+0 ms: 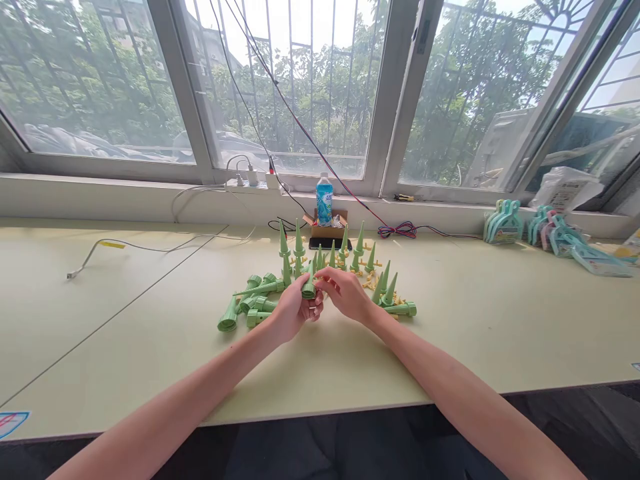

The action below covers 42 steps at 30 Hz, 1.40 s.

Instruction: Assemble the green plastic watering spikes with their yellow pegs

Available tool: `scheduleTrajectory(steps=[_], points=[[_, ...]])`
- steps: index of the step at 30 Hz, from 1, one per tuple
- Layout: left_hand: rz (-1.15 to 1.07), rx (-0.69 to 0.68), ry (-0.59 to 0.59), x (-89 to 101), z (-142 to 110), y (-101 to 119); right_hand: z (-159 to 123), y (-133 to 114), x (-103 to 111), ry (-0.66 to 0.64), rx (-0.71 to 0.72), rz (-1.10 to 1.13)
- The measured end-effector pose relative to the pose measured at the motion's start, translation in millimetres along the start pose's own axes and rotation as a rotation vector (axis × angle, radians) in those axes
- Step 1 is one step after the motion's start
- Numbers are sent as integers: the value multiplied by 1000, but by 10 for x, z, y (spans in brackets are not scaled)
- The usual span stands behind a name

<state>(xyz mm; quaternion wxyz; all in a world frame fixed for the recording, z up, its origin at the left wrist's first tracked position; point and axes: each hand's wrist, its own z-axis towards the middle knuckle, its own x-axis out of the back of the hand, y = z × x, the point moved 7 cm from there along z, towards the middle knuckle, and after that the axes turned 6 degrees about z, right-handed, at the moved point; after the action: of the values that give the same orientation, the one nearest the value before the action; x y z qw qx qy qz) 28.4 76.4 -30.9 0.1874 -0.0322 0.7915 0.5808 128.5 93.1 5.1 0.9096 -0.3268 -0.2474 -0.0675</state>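
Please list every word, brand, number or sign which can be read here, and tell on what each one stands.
No text can be read with certainty.
Clear plastic bottle with blue liquid: large white letters on its label, too blurred to quote.
White translucent plastic bag: printed lines, too small.
Turquoise plastic hangers: label, too small.
Blue-edged sticker: red marks, cut off by the picture edge, unreadable.

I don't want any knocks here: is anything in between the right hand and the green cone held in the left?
Nothing visible is. The fingertips of the right hand are right by the green cone in the left hand. The upright cones at the back stand beyond both hands.
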Motion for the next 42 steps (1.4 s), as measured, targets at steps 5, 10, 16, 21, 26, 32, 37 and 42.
scheduleTrajectory(steps=[5, 10, 16, 21, 26, 32, 37, 42], points=[[-16, 15, -7, -11, -18, 15, 9, -32, 27, -32, 13, -3], [-12, 50, -59, -23, -7, -10, 1, -45, 49, 6, 63, -25], [33, 20, -98, -53, -12, -6, -5, -5, 39, 2, 56, -57], [133, -61, -59, -57, -21, 24, 1, 0, 66, 31, 12, -112], [293, -227, -51, -50, -19, 86, 1, -53, 98, 56, -10, -141], [438, -374, 11, -44, -53, 177, -1, -69, 109, 67, -24, -125], [551, -522, 112, -32, -107, 251, -2, -28, 96, 86, -49, -59], [684, -655, 156, -51, -176, 323, 2, -33, 111, 102, -68, -39]])
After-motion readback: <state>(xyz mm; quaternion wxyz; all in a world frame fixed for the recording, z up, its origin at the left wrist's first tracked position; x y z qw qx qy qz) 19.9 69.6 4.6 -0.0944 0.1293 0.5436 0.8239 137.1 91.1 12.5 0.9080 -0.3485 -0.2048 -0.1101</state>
